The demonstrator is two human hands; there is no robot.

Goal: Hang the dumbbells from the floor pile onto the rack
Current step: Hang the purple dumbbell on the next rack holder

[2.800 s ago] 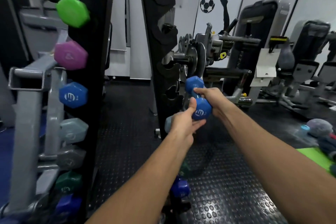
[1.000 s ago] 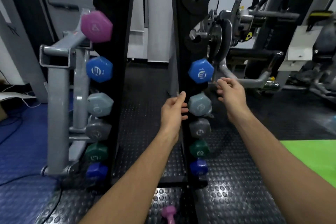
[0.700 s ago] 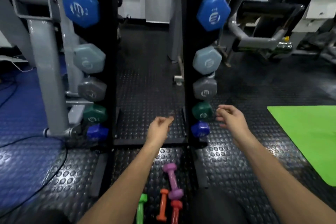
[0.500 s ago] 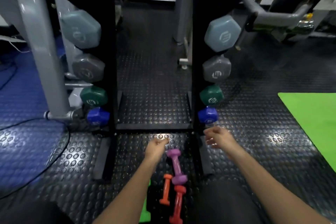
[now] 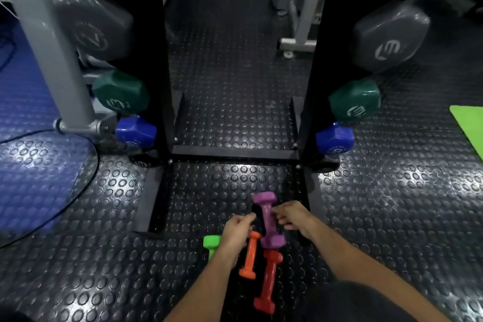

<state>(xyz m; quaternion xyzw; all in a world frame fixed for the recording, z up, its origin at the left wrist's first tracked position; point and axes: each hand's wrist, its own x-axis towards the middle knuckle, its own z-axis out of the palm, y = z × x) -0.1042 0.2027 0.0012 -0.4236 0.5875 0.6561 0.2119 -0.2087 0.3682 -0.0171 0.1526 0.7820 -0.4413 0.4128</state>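
Studded black rubber floor (image 5: pixel 366 217) underfoot; black rack (image 5: pixel 162 65) beyond hands. Purple dumbbell (image 5: pixel 268 219) lies between hands, atop floor pile. Left hand (image 5: pixel 235 234) and right hand (image 5: pixel 294 218), fingers loosely curled, flank handle, neither yet gripping. Best: wrap handle mid-length, lift straight, clear of orange dumbbell (image 5: pixel 250 256).

I see both forearms extended downward; left hand (image 5: pixel 236 230) and right hand (image 5: pixel 294 218) close together, fingers loosely curled, gripping nothing.

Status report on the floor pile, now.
Both hands, left hand and right hand, flank the purple dumbbell, fingers curled, grip not confirmed. Orange dumbbell, red dumbbell, green dumbbell on floor. Nothing blocking.
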